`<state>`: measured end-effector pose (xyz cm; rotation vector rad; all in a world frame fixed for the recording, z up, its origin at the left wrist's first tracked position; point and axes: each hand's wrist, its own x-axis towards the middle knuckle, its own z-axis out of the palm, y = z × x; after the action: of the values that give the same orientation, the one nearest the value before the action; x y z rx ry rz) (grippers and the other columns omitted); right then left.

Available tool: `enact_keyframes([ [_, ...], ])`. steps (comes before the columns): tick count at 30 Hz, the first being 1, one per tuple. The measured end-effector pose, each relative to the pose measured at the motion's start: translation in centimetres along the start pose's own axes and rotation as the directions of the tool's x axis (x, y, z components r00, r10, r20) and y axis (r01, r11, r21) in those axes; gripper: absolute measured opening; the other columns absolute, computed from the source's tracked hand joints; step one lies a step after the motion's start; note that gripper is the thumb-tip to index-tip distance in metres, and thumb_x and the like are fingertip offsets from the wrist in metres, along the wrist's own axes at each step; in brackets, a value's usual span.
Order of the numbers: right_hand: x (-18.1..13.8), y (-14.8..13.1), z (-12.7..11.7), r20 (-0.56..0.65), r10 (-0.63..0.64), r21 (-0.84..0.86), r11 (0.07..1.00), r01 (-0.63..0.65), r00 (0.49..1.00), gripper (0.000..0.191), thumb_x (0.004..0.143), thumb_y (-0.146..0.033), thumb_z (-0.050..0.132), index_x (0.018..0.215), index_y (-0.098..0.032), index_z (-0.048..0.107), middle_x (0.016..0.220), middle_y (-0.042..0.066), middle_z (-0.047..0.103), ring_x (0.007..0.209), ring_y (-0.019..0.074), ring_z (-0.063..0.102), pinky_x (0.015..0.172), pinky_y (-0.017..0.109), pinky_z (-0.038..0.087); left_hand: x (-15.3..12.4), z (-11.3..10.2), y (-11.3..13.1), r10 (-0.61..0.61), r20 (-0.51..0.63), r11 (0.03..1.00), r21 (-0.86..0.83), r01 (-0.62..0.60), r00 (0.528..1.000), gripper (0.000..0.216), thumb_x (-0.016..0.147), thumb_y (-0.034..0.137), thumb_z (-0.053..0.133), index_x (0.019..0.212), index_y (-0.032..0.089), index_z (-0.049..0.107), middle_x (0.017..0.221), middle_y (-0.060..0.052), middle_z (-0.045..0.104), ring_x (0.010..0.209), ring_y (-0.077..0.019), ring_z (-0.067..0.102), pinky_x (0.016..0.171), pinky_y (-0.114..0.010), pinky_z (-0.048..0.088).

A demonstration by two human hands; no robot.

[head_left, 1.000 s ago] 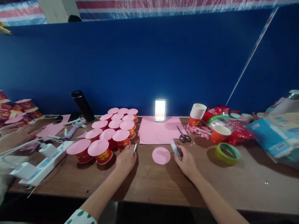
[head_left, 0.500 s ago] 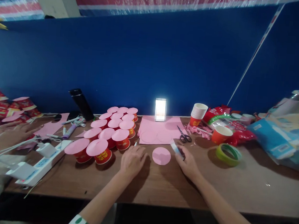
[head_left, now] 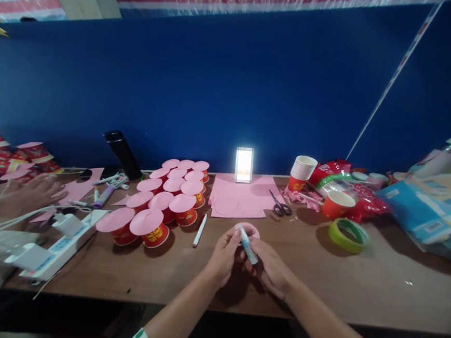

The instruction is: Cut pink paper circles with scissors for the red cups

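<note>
My two hands meet at the table's front middle. A small white and blue glue stick points up and to the left; my right hand grips its lower end and my left hand pinches its top. A pink paper circle lies flat just beyond my fingers, partly hidden by them. A white pen lies loose on the table left of my left hand. Red paper cups topped with pink circles stand in a cluster further left.
Pink paper sheets, scissors, a lit phone, a cup stack, an orange cup and a green tape roll lie beyond. Bags crowd the right. Another person's hand and a power strip are at left.
My left hand let the white pen lie on the table and moved right. My right hand drew the glue stick back towards me, and both hands now hold it together.
</note>
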<state>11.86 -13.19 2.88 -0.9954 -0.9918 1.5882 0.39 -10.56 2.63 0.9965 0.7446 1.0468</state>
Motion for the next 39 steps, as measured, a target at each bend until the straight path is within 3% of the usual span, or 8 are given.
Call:
enact_keyframes([
  [6, -0.9, 0.7, 2.1, -0.043, 0.088, -0.07, 0.993, -0.091, 0.995, 0.042, 0.08, -0.059, 0.043, 0.068, -0.019, 0.044, 0.047, -0.008, 0.032, 0.038, 0.0045, 0.022, 0.035, 0.017, 0.014, 0.3, -0.2, 1.2, 0.0, -0.153, 0.974, -0.224, -0.035, 0.988, 0.029, 0.075, 0.041, 0.06, 0.09, 0.016, 0.064, 0.091, -0.006, 0.066, 0.078, -0.0133, 0.06, 0.073, -0.024, 0.045],
  [10, -4.2, 2.3, 3.3, -0.02, 0.012, -0.187, 0.982, -0.015, 1.0, 0.04, 0.083, -0.057, 0.042, 0.088, -0.019, 0.052, 0.057, -0.006, 0.035, 0.045, 0.0054, 0.027, 0.039, 0.017, 0.019, 0.3, -2.1, 4.9, 0.182, -0.425, 0.909, -0.272, -0.316, 0.887, 0.023, 0.076, 0.038, 0.06, 0.085, 0.018, 0.063, 0.091, -0.004, 0.066, 0.09, -0.013, 0.06, 0.083, -0.027, 0.043],
  [13, -6.3, 3.3, 2.9, 0.085, 0.009, -0.277, 0.961, 0.015, 0.996, 0.038, 0.088, -0.052, 0.035, 0.094, -0.019, 0.053, 0.06, -0.005, 0.038, 0.049, 0.0065, 0.032, 0.043, 0.018, 0.026, -0.6, -3.5, 6.8, 0.261, -0.369, 0.923, -0.176, -0.343, 0.892, 0.027, 0.076, 0.035, 0.061, 0.095, 0.017, 0.064, 0.094, -0.006, 0.065, 0.09, -0.0136, 0.059, 0.083, -0.028, 0.044],
  [17, -7.2, 3.2, 1.6, 0.122, 0.009, -0.375, 0.926, 0.038, 0.992, 0.033, 0.09, -0.047, 0.035, 0.094, -0.02, 0.052, 0.064, -0.004, 0.04, 0.055, 0.0075, 0.036, 0.049, 0.019, 0.032, -1.8, -4.2, 6.4, 0.164, -0.33, 0.972, -0.107, -0.209, 0.93, 0.03, 0.071, 0.025, 0.068, 0.099, 0.015, 0.064, 0.087, -0.005, 0.065, 0.08, -0.0101, 0.059, 0.071, -0.021, 0.046],
  [22, -6.6, 2.0, 0.3, 0.029, 0.031, -0.406, 0.914, -0.017, 0.999, 0.03, 0.089, -0.047, 0.039, 0.106, -0.023, 0.042, 0.065, -0.005, 0.041, 0.055, 0.0078, 0.038, 0.048, 0.018, 0.032, -2.2, -4.6, 5.1, -0.072, -0.238, 0.95, -0.311, -0.006, 0.969, 0.033, 0.07, 0.013, 0.066, 0.102, 0.017, 0.06, 0.096, -0.005, 0.062, 0.079, -0.0091, 0.059, 0.064, -0.016, 0.047],
  [29, -5.7, 1.1, -2.2, -0.028, 0.059, -0.38, 0.923, -0.065, 0.998, 0.029, 0.086, -0.05, 0.042, 0.094, -0.023, 0.043, 0.064, -0.007, 0.041, 0.048, 0.0048, 0.037, 0.041, 0.014, 0.026, -1.4, -5.2, 5.2, -0.24, -0.214, 0.883, -0.454, 0.121, 0.947, 0.023, 0.08, 0.029, 0.055, 0.088, 0.009, 0.06, 0.077, -0.005, 0.056, 0.059, -0.0048, 0.051, 0.049, -0.012, 0.042],
  [33, -5.0, 0.9, -3.1, -0.048, 0.053, -0.38, 0.923, -0.067, 0.997, 0.03, 0.084, -0.051, 0.045, 0.094, -0.023, 0.043, 0.06, -0.008, 0.04, 0.042, 0.0039, 0.034, 0.037, 0.013, 0.023, -1.1, -4.9, 4.6, -0.277, -0.209, 0.929, -0.309, 0.206, 0.938, 0.011, 0.075, 0.018, 0.055, 0.083, 0.012, 0.059, 0.075, -0.003, 0.055, 0.059, -0.0055, 0.051, 0.051, -0.013, 0.042],
  [39, -4.3, -0.4, -3.4, -0.071, 0.07, -0.362, 0.928, -0.091, 0.995, 0.032, 0.078, -0.049, 0.053, 0.094, -0.022, 0.047, 0.056, -0.008, 0.042, 0.04, 0.0043, 0.034, 0.035, 0.014, 0.023, -1.2, -4.6, 2.9, -0.173, -0.115, 0.975, 0.12, 0.187, 0.978, 0.017, 0.077, 0.027, 0.046, 0.071, 0.014, 0.056, 0.059, 0.002, 0.045, 0.05, -0.0059, 0.041, 0.044, -0.015, 0.029],
])
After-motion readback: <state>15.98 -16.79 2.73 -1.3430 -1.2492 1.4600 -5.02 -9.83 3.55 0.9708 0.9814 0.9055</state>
